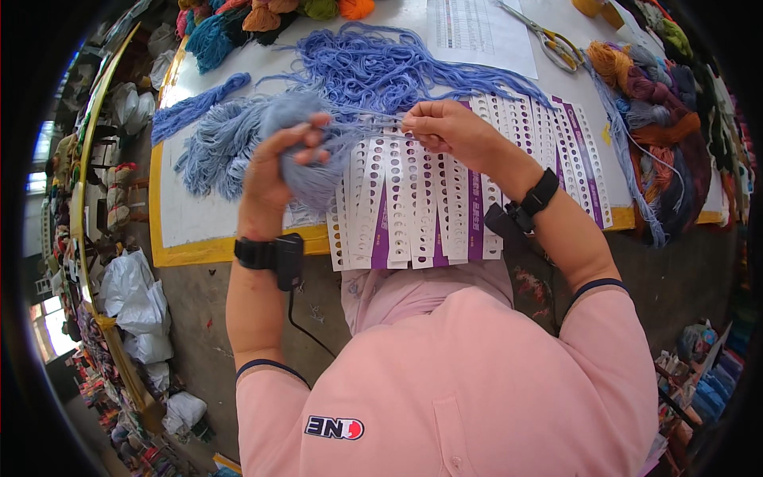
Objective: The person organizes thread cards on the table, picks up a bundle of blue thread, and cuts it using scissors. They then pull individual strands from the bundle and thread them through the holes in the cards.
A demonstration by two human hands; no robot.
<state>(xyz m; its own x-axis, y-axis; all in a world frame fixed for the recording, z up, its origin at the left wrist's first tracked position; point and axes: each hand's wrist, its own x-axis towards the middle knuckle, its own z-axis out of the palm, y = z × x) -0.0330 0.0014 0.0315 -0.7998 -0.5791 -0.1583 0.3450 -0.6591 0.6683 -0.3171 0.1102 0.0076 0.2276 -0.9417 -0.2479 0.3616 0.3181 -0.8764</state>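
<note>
My left hand grips a fluffy bundle of pale grey-blue thread, blurred by motion. Several loose strands stretch from it to my right hand, whose fingertips pinch their ends. Beneath both hands lie overlapping white thread cards with rows of punched holes and purple bands; they reach past the table's near edge. A pile of pale blue thread rests left of my left hand. Beyond the hands spreads a tangled heap of brighter blue thread, its tail running right over the card tops.
Scissors lie at the far right beside a printed sheet. Multicoloured skeins hang over the table's right end, others sit far left. A twisted blue skein lies left. White bags stand off the table's left side.
</note>
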